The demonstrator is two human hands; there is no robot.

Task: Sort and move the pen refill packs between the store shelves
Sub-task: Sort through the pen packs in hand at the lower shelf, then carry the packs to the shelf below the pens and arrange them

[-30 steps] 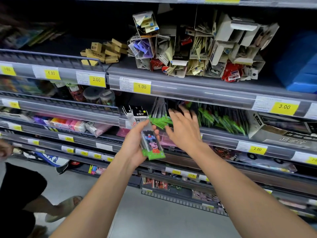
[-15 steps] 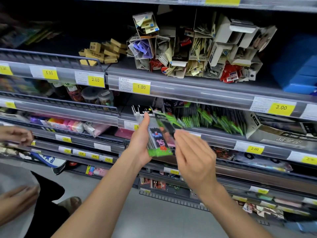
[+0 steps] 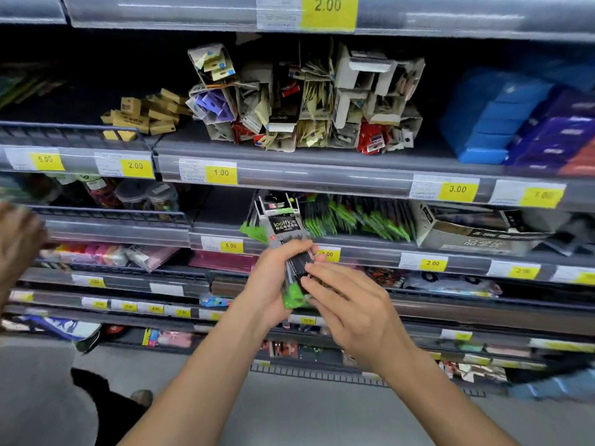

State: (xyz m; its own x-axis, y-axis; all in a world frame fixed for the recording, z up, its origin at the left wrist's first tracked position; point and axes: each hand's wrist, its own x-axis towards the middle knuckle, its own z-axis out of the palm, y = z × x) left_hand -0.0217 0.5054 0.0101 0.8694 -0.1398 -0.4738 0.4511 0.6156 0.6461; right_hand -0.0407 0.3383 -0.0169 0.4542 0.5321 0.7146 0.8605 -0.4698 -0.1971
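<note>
My left hand (image 3: 272, 284) grips a small stack of pen refill packs (image 3: 286, 233), clear sleeves with black and green print, held upright in front of the second shelf. My right hand (image 3: 347, 304) is at the lower right of the stack; its fingertips touch the front pack near its green bottom end. Behind the stack, a row of several more green-and-black refill packs (image 3: 357, 217) stands on the shelf (image 3: 370, 255) with yellow price tags.
The shelf above holds a heap of small cardboard packets (image 3: 306, 101) and yellow boxes (image 3: 145, 117); blue packs (image 3: 502, 123) lie at right. A grey carton (image 3: 476, 233) sits right of the refills. Another person's hand (image 3: 17, 239) and dark clothing (image 3: 106, 410) are at left.
My right hand pulled a pack off the shelf row and brought it against the stack in my left hand. The stack now shows a black-labelled pack in front. The other person's hand rose at left.
</note>
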